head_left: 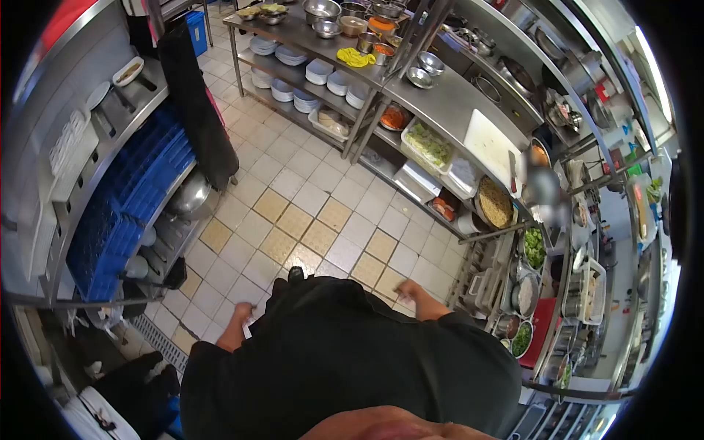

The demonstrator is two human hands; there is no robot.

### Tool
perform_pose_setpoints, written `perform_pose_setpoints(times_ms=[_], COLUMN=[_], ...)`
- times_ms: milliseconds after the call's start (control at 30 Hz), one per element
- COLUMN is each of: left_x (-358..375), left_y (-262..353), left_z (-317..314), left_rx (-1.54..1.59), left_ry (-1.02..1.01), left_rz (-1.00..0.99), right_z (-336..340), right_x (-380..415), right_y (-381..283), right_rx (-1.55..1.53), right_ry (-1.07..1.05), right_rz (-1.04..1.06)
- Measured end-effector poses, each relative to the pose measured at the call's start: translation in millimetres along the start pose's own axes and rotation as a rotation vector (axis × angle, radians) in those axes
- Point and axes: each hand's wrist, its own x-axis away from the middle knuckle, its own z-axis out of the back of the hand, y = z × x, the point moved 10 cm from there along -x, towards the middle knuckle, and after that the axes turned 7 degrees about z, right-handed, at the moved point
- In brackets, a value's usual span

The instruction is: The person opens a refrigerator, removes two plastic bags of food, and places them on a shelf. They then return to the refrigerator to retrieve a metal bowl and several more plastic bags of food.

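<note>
My left hand (243, 313) hangs low beside my dark clothing, over the tiled floor (345, 246). Its fingers look curled, and a small white strip shows just below them, too small to name. On the other side my right hand (407, 290) hangs down with loosely bent fingers and nothing visible in them. Nearest to that hand is the lower shelving under the right counter. On that counter a knife (512, 173) lies along the edge of a white cutting board (484, 144).
Blue crates (132, 187) fill a rack at left, near a black hanging cloth (192, 103). Steel tables hold bowls (326, 29), a yellow cloth (356, 57) and stacked plates (318, 72). Lettuce (429, 144) and a noodle-like food (495, 202) stand under the right counter. Dark clothing shows lower left.
</note>
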Motion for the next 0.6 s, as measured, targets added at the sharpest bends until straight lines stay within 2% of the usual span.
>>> perform_pose_setpoints(times_ms=[33, 100, 133, 200, 300, 333, 400, 433, 467, 533, 567, 600], left_x=[-22, -86, -136, -133, -168, -185, -210, -228, -243, -229, -217, -211], left_y=[-43, -65, -99, -78, -58, -56, -49, -64, -74, -61, -56, -50], left_z=[30, 130, 152, 259, 356, 368, 376, 359, 347, 300, 279, 265], left_rx=[0.685, 0.614, 0.719, 1.153, 1.313, 1.28, 1.222, 1.064, 0.905, 0.946, 1.008, 0.988], left_ry=[-0.067, 0.084, 0.199, 0.216, 0.386, 0.386, 0.379, 0.45, 0.529, 0.075, 0.034, -0.015], left_rz=[0.485, 0.363, 0.313, 0.523, 0.49, 0.468, 0.443, 0.416, 0.379, 0.603, 0.65, 0.642], right_z=[2, 30, 32, 41, 43, 55, 90, 108, 140, 184, 224, 261], right_x=[36, 87, 95, 88, 38, 12, -19, -30, -42, -78, -81, -92], right_y=[31, 4, -5, -17, -33, -49, -92, -114, -136, -151, -181, -216], right_rx=[-0.325, -0.408, -0.543, -0.811, -0.882, -0.681, -0.477, -0.388, -0.391, -0.73, -0.635, -0.625], right_ry=[0.117, 0.386, 0.425, 0.507, 0.378, 0.31, 0.177, 0.126, 0.17, 0.168, 0.253, 0.283], right_rz=[-0.365, -0.234, -0.226, -0.19, -0.125, 0.056, 0.296, 0.421, 0.318, -0.027, -0.074, 0.022])
